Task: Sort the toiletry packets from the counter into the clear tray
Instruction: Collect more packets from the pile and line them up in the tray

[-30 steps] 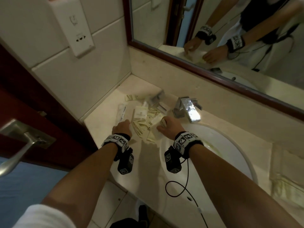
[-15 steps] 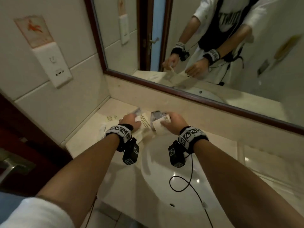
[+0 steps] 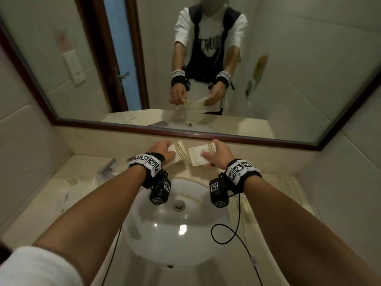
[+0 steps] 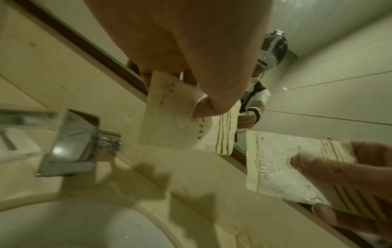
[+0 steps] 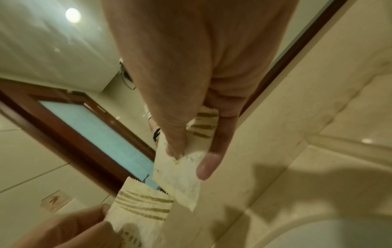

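Observation:
My left hand (image 3: 169,150) pinches a cream packet with gold stripes (image 3: 179,152) in the air above the back rim of the sink. My right hand (image 3: 208,156) holds a second cream packet (image 3: 198,157) just to its right, thumb on top. The two packets nearly touch. In the left wrist view the left-hand packet (image 4: 169,117) hangs from the thumb above the tap (image 4: 72,144), and the right-hand packet (image 4: 284,167) sits at the lower right. The right wrist view has the right-hand packet (image 5: 180,176) and the left-hand packet (image 5: 144,206). I cannot make out the clear tray.
The white basin (image 3: 177,230) lies below my forearms. On the beige counter (image 3: 41,213) to the left lie a few more packets (image 3: 72,180) and a blurred clear wrapped item (image 3: 107,169). The framed mirror (image 3: 268,79) stands close behind my hands. A cable (image 3: 237,230) hangs from my right wrist.
Both hands left the pile on the left of the counter, each with a packet, and moved right to above the back of the sink. My view turned towards the mirror.

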